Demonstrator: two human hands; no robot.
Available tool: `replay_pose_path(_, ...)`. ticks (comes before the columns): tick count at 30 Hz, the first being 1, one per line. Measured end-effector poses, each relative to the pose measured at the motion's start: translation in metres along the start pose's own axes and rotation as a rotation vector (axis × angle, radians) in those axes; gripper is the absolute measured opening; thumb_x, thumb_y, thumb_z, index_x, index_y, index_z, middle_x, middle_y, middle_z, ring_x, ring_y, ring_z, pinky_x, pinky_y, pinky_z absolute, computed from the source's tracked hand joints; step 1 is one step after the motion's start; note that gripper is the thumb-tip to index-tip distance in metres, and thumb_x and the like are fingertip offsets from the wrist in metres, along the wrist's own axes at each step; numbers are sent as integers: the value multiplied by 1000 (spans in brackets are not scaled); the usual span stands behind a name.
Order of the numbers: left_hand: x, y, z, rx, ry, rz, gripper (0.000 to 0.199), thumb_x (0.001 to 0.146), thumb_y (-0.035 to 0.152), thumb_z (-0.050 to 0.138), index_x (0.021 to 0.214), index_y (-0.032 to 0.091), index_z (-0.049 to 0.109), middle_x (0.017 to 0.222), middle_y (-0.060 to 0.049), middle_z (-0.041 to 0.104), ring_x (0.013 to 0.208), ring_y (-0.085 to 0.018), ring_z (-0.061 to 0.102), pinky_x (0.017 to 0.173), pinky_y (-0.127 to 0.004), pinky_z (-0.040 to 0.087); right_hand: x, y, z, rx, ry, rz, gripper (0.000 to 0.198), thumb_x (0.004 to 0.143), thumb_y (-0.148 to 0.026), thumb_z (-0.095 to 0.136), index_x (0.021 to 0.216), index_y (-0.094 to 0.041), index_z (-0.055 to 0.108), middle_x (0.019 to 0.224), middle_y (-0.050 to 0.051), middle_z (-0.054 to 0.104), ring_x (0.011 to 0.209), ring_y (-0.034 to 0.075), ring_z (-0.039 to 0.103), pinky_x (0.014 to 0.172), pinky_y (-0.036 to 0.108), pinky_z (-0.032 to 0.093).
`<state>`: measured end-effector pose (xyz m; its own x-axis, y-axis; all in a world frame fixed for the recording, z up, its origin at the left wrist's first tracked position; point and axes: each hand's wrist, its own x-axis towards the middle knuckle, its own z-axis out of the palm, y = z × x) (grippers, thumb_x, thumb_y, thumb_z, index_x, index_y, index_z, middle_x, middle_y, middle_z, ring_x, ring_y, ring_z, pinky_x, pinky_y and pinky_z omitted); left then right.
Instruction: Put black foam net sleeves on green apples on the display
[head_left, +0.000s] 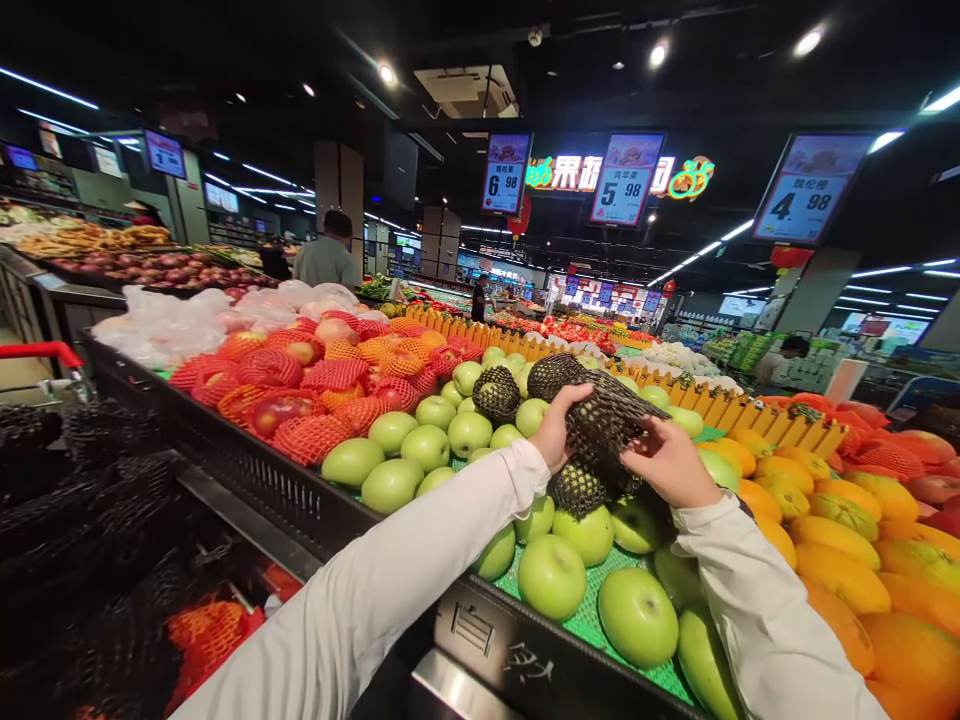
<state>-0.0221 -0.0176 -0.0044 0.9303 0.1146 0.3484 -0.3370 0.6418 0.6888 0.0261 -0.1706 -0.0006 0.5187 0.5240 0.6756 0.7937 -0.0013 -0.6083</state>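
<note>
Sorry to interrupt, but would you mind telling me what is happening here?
At a fruit display, a person's left hand and right hand hold black netting between them, above the green apples. Whether it contains fruit is hard to tell. Nearby, a net-wrapped apple sits among bare ones, with orange fruit off to the right.

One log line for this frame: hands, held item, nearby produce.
left hand: holds black netting | right hand: holds same netting | below: green apples | right-side: orange fruit

black display bin point(277, 485) | green mat point(590, 625) | green apples point(551, 577) | netted red fruit point(270, 368) | orange fruit point(844, 550)
</note>
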Motion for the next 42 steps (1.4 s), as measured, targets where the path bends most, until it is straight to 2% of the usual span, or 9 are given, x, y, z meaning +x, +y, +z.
replay_pose_path(3,2,6,0,-129,35,35,45,69,56,70,91,16,66,86,-7,71,94,-24,69,82,-34,58,-4,-2,1,171,129,56,48,60,-42,88,100,-18,76,100,9,76,54,14,64,42,25,50)
replay_pose_path(6,2,10,0,-143,67,23,42,73,52,69,94,16,66,84,-6,71,87,-21,68,77,-32,57,-5,-8,0,137,374,-13,33,70,-44,85,87,-17,77,89,10,76,63,19,70,47,26,50)
replay_pose_path(11,-3,8,2,-57,73,-19,41,57,28,81,92,17,61,89,-1,69,81,-15,64,73,-29,52,-4,-6,-8,-37,593,-175,45,76,-55,79,101,-18,72,103,10,68,80,20,65,64,33,52)
replay_pose_path(16,-6,6,4,18,27,-37,45,56,29,82,94,17,63,94,-2,69,84,-16,62,68,-27,48,-5,-5,-8,-295,511,-277,80,72,-64,79,135,-20,58,134,15,54,121,32,54,96,49,50)
replay_pose_path(20,-4,5,2,36,-10,-36,52,55,28,84,102,17,64,99,-3,71,89,-18,65,75,-29,51,-5,-3,-1,-224,253,-265,95,66,-58,87,144,-23,46,144,14,51,136,32,49,117,51,39)
replay_pose_path(27,-3,2,4,90,-42,-46,46,76,48,77,105,14,66,103,-9,72,104,-25,69,94,-38,56,-2,4,4,-190,163,-91,86,58,-54,92,129,-19,57,130,14,63,122,33,60,112,57,45)
replay_pose_path(35,-12,6,2,251,-150,-33,86,52,20,94,121,19,42,114,-7,67,109,-23,65,107,-44,48,-4,0,0,-162,138,-210,91,61,-44,93,139,-21,52,139,15,56,131,33,54,118,57,40)
replay_pose_path(38,-8,3,-2,410,-201,53,72,60,34,92,114,19,47,106,-6,67,102,-22,65,101,-39,49,-7,-1,1,-86,94,-200,92,64,-45,91,142,-24,47,142,13,54,131,31,55,119,56,41)
replay_pose_path(42,-5,2,-7,787,-180,352,45,81,53,74,109,19,65,109,-6,66,103,-21,62,102,-34,46,-8,1,3,-62,118,-171,85,66,-47,88,137,-24,46,138,13,56,125,31,59,117,55,43)
